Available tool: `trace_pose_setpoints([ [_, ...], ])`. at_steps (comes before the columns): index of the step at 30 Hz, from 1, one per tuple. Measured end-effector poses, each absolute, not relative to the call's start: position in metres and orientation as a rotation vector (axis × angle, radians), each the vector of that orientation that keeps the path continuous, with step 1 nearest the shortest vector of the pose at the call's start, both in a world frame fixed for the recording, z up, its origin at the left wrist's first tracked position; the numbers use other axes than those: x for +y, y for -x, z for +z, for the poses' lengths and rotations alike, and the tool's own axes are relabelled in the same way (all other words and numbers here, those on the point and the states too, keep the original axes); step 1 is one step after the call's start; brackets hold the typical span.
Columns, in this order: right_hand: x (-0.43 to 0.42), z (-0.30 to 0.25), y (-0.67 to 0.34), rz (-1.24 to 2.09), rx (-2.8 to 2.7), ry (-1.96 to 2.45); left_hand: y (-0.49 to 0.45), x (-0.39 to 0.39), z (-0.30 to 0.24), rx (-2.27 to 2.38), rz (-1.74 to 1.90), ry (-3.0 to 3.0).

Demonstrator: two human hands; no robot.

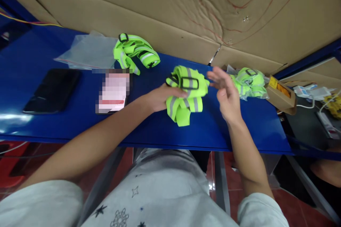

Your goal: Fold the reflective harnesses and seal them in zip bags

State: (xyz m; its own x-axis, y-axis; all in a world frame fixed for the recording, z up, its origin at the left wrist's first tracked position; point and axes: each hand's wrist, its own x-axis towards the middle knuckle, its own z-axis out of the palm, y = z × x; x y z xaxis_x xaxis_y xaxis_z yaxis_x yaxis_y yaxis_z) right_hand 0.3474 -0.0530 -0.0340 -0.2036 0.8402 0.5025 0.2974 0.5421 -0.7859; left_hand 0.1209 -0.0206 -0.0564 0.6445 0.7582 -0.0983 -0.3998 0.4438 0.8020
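My left hand (162, 97) grips a bundle of neon-yellow reflective strap (195, 72) with grey stripes and a black buckle, held above the blue table. A loose fold of the strap hangs below the fingers, which are partly hidden behind it. Just right of the bundle, my right hand (226, 94) is raised with its fingers apart and nothing in them; the fingertips are slightly blurred. A second reflective strap (135, 49) lies loosely coiled at the back of the table. Farther right, more neon strap (250, 81) sits inside clear plastic bags.
On the blue table (149, 127) lie clear plastic bags (87, 51), a black tablet-like slab (53, 90) and a phone (113, 92) with its screen lit. A small cardboard box (282, 95) stands at the right end. A cardboard wall (133, 10) rises behind. Another person's arm (327, 168) shows at far right.
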Motion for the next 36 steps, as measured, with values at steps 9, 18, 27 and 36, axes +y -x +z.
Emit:
trace_pose_setpoints([
  [9, -0.047, -0.028, -0.357, 1.004, -2.173, 1.010, -0.130, -0.037, -0.069, 0.614, 0.421, -0.985],
  [18, -0.061, -0.007, -0.360, 1.083, -1.920, 0.964, -0.146, -0.049, -0.065, 0.465, 0.546, -0.806],
  [27, -0.062, 0.006, -0.357, 1.092, -1.677, 1.097, -0.162, -0.062, -0.069, 0.370, 0.504, -0.860],
  [36, -0.052, 0.006, -0.359, 1.056, -1.697, 1.276, -0.157, -0.055, -0.083, 0.384, 0.408, -0.811],
])
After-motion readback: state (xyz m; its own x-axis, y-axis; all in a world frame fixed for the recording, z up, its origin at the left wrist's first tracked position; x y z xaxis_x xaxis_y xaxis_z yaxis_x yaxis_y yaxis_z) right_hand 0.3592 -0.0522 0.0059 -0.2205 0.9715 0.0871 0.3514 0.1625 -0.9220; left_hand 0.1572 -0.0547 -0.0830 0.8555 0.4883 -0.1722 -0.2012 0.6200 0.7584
